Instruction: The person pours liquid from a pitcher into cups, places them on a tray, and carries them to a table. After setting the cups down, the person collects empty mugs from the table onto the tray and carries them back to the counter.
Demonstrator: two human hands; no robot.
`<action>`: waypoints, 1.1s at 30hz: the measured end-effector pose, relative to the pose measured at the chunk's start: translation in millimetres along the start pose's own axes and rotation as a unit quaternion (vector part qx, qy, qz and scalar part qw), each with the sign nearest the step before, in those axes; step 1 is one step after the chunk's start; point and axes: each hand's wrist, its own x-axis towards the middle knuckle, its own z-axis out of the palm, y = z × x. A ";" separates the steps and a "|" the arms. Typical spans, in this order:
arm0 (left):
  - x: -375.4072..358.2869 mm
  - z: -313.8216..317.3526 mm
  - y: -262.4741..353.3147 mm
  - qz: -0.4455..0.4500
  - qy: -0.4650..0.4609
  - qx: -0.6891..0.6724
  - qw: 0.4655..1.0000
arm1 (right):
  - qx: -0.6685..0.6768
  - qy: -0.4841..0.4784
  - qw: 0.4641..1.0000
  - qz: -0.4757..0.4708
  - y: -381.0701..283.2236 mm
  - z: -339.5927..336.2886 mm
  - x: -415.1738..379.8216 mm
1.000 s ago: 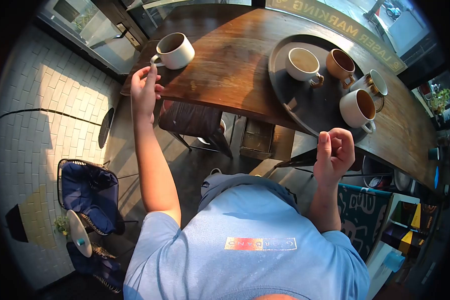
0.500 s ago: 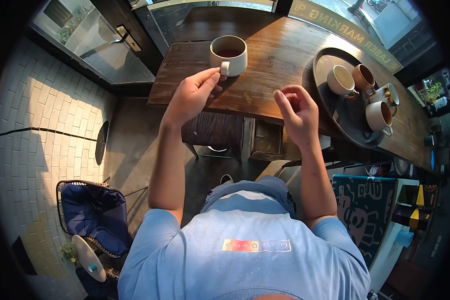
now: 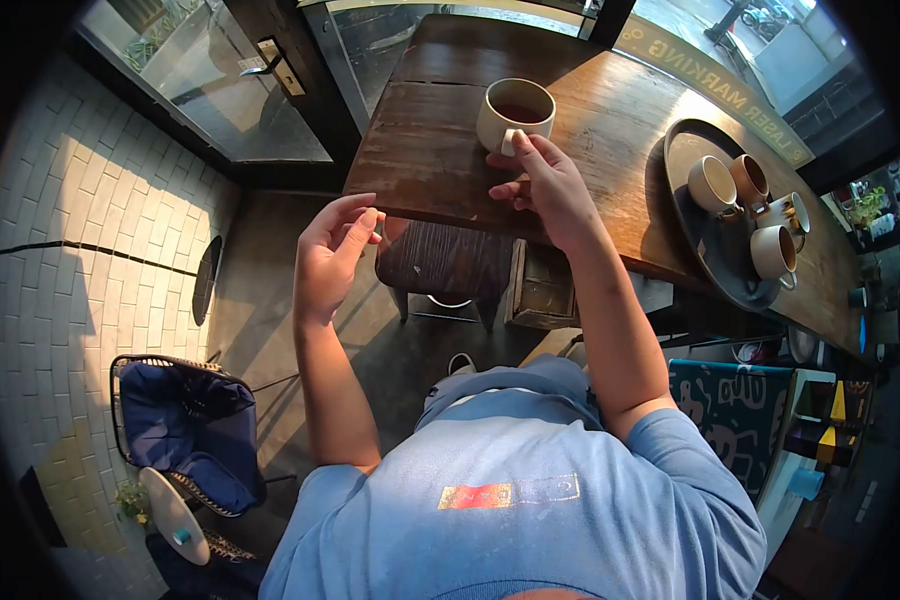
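A cream mug (image 3: 498, 118) with dark reddish liquid inside stands upright on the wooden table (image 3: 425, 150). Its handle points towards me, and my right hand (image 3: 550, 190) pinches that handle between thumb and fingers. Off the table's near left edge is my left hand (image 3: 328, 250), in the air. Its fingers are loosely bent and hold nothing. Further right, a round dark tray (image 3: 707, 245) carries several cups: a cream cup (image 3: 712, 183), a brown cup (image 3: 748, 178), a patterned cup (image 3: 792, 210) and another cream cup (image 3: 773, 250).
A dark wooden stool (image 3: 445, 262) and a wooden crate (image 3: 545, 285) are below the table's front edge. A chair with blue cushions (image 3: 185, 425) and a small round table (image 3: 173, 515) stand at the lower left. Behind the table are a glass door (image 3: 240, 100) and windows.
My left hand has let go of the mug's handle and drawn back towards me. My right hand has moved left and taken hold of the handle. The view has shifted slightly.
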 end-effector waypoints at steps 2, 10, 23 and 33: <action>-7.1 1.0 -5.8 -0.015 0.009 -0.013 1.000 | 0.081 -0.027 0.996 0.041 -1.2 -1.5 2.5; -46.7 20.5 -0.5 -0.042 0.078 0.019 0.996 | 0.102 -0.024 0.995 0.006 10.2 0.1 6.6; -179.6 94.2 11.3 -0.109 0.304 0.034 0.946 | 0.064 -0.125 0.984 -0.106 3.7 -40.0 -22.0; -263.2 107.8 7.6 -0.205 0.373 0.027 0.905 | 0.008 -0.248 0.968 -0.046 53.5 -29.2 -99.3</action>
